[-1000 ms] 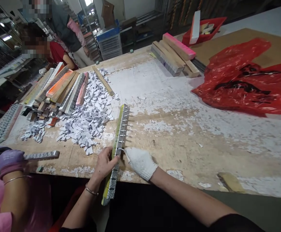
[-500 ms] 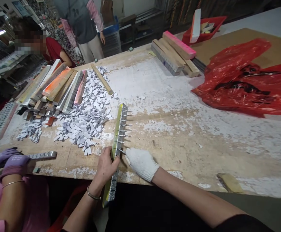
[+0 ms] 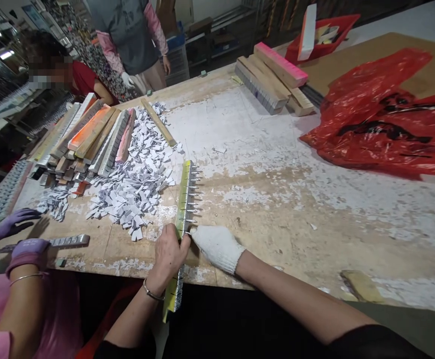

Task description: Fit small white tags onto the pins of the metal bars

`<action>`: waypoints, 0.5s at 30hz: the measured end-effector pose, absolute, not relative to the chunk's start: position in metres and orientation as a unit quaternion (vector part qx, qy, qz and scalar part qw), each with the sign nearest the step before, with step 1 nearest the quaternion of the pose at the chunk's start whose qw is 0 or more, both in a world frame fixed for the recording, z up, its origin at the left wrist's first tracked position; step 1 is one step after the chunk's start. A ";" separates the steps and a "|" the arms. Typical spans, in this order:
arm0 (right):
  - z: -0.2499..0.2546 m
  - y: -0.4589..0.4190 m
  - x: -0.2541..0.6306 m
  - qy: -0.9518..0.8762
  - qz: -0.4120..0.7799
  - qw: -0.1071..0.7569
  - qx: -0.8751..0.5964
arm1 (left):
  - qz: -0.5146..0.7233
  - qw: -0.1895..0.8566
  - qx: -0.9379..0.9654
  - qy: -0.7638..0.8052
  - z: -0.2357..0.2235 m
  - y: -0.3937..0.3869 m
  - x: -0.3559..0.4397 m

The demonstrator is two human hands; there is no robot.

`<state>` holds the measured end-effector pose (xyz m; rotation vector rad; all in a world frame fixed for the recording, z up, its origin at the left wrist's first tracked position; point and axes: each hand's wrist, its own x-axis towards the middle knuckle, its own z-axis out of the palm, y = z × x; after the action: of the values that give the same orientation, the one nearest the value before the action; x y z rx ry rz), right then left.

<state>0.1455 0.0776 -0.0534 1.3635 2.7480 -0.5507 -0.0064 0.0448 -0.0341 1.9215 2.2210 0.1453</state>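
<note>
With hours read from the middle of the view, the worn wooden worktable takes up most of the scene, its white coating flaked; at two to three o'clock lies a crumpled red plastic bag, dark items showing through it. A co-worker in pink sits at eight o'clock, and another person stands beyond the table at eleven. Toward nine to ten o'clock rises a heap of wooden bars, some with orange, pink or pale faces, with a spread of small white chips on its right; a few more bars lie at one o'clock. The yellow-sided bar is between seven and eight o'clock, slotted along its length, its near end jutting past the table edge. The bare left hand, at seven o'clock, grips that bar, thumb laid against its right edge. The gloved right hand, at six o'clock, has its fingertips pinched together against the same edge. Just beyond them, a row of thin pins sticks out toward three o'clock, and a slim pale piece shows at the pinching fingertips
</note>
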 end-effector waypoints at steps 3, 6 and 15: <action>-0.048 0.083 0.146 0.883 -0.178 0.013 0.434 | 0.054 0.084 0.656 0.748 -0.037 0.043 -0.004; -0.047 0.084 0.146 0.888 -0.178 0.016 0.424 | 0.063 0.073 0.662 0.743 -0.039 0.042 -0.003; -0.041 0.084 0.132 0.875 -0.201 0.039 0.438 | 0.067 0.111 0.679 0.723 -0.041 0.040 -0.005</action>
<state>0.1320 0.0844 -0.0405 1.3420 2.6833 -0.6152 -0.0046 0.0405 -0.0410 1.9943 2.1219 0.1958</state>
